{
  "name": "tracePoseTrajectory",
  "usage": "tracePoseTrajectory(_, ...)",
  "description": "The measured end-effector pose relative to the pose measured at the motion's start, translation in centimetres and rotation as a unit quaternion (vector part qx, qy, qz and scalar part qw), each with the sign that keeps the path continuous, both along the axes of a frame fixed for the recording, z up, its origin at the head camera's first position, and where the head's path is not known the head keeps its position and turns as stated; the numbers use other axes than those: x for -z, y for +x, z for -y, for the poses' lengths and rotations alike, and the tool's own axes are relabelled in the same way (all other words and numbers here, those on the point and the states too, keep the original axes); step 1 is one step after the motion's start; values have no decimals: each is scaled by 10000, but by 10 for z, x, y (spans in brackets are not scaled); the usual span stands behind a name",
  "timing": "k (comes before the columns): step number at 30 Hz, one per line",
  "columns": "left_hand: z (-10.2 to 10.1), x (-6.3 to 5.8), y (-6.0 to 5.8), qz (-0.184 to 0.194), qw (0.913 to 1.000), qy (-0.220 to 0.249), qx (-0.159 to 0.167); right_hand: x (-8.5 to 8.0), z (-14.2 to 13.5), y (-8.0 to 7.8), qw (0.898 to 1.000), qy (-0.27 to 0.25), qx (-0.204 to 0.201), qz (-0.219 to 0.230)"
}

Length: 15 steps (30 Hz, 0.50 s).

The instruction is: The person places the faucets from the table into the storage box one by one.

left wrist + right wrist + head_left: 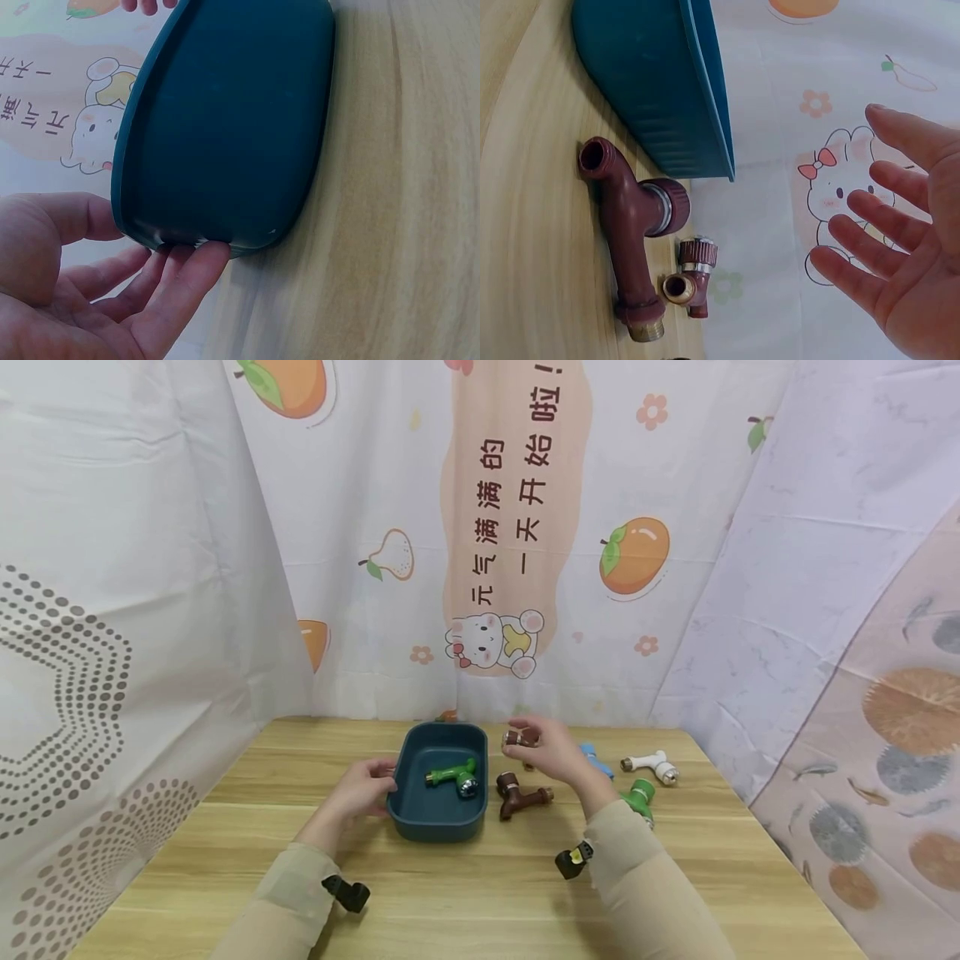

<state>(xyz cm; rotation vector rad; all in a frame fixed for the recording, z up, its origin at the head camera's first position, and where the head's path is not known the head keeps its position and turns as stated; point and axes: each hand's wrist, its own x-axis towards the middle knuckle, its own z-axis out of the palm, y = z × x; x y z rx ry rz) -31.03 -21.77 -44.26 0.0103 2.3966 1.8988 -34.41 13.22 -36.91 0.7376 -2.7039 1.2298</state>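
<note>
My left hand (363, 789) grips the left side of a dark teal plastic basin (438, 831), thumb at the rim and fingers against the outer wall in the left wrist view. Inside the basin lies a green faucet (450, 773) with a shiny knob end. To the right of it, my right hand (915, 232) hovers with fingers spread and nothing held. In the head view that hand overlaps a small brown faucet (694, 277), which stands apart from the fingers in the right wrist view. A larger brown faucet (521, 795) lies nearer, beside the basin.
Further right on the wooden table (465, 902) are a blue faucet (596, 762), partly behind the right arm, a white faucet (651, 766) and another green faucet (640, 797). Printed curtains (375, 635) hang along the table's back and sides.
</note>
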Motion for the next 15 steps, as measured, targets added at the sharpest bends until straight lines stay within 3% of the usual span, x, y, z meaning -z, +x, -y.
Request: tracePoseTrajectory(15, 0, -1, -2, 13, 10000, 68, 15, 10, -20, 1, 9999, 7, 104, -1)
